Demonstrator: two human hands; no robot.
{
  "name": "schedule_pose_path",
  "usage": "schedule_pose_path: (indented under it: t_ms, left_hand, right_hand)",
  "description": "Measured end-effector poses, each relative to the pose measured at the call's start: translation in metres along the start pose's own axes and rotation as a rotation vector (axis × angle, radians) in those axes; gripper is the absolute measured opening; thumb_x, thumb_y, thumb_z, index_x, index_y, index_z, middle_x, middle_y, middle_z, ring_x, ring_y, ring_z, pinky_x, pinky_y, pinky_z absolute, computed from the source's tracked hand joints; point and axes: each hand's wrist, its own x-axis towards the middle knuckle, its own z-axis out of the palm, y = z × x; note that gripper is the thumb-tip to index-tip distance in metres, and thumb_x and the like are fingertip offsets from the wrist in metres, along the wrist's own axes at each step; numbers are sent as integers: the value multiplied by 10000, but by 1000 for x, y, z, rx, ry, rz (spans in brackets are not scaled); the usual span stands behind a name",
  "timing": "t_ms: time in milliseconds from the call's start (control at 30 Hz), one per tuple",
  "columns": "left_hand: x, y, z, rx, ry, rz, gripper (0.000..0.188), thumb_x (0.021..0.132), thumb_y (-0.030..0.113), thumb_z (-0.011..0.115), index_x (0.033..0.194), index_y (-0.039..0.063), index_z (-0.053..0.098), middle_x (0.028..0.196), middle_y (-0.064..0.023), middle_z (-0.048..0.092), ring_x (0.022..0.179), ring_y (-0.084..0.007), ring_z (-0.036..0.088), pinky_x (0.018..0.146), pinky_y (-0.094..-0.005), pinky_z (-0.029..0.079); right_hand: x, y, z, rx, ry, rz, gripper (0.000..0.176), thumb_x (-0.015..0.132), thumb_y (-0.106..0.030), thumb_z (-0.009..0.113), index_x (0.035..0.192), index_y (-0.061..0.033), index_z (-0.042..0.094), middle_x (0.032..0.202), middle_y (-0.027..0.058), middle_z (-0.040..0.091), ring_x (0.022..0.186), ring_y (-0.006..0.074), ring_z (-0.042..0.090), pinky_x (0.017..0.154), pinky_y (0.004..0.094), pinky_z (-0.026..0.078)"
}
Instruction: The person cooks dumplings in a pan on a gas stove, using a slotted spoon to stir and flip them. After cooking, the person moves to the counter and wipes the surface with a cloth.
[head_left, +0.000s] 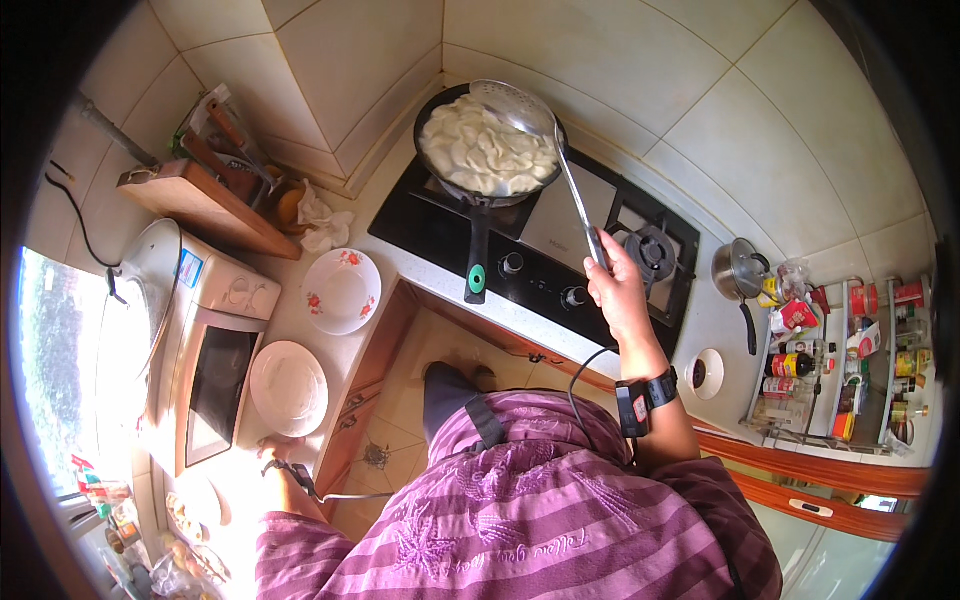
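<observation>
My right hand (616, 283) grips the handle of a metal skimmer (517, 111). Its perforated bowl rests over the far right side of the dumplings (480, 150), which crowd a black frying pan (480, 247) with a green-ringed handle. Steam or liquid around them is hard to make out. My left hand (281, 448) is low on the left counter, just below a white bowl (290, 388); glare washes out its fingers, so whether it touches the bowl is unclear. Farther along that counter lies a white plate with red flowers (341, 291).
The pan sits on the left burner of a black gas hob (555, 232); the right burner (649, 253) is bare. A microwave (217, 375) and wooden knife block (210, 210) line the left. At right are a small saucepan (739, 270), a small bowl (705, 373) and bottle racks (799, 367).
</observation>
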Motion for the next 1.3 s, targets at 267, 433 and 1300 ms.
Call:
schedule_pose_path:
  t_ms: [267, 433, 1300]
  left_hand:
    - [-4, -1, -2, -4, 0, -13, 1145, 536, 532, 882, 1371, -75, 384, 1395, -201, 470, 1240, -337, 511, 1016, -471, 419]
    - [-6, -2, -3, -11, 0, -16, 1148, 533, 535, 882, 1370, -74, 385, 1394, -201, 472, 1241, -338, 510, 1018, -470, 419]
    - [-5, 1, -4, 18, 14, -44, 1092, 531, 620, 808, 1366, 33, 420, 1405, -179, 445, 1265, -346, 456, 1034, -471, 399]
  right_hand:
    - [-1, -2, 0, 139, -53, 12, 445, 936, -68, 551, 1368, -32, 447, 745, -39, 465, 523, 21, 393, 453, 172, 321]
    - [3, -1, -5, 487, -182, 160, 303, 943, -103, 545, 1235, -59, 481, 779, -9, 478, 523, 26, 419, 452, 162, 319]
    - [6, -3, -6, 411, -94, 98, 389, 957, -110, 529, 1335, -72, 443, 773, -25, 481, 524, 21, 422, 442, 157, 326]
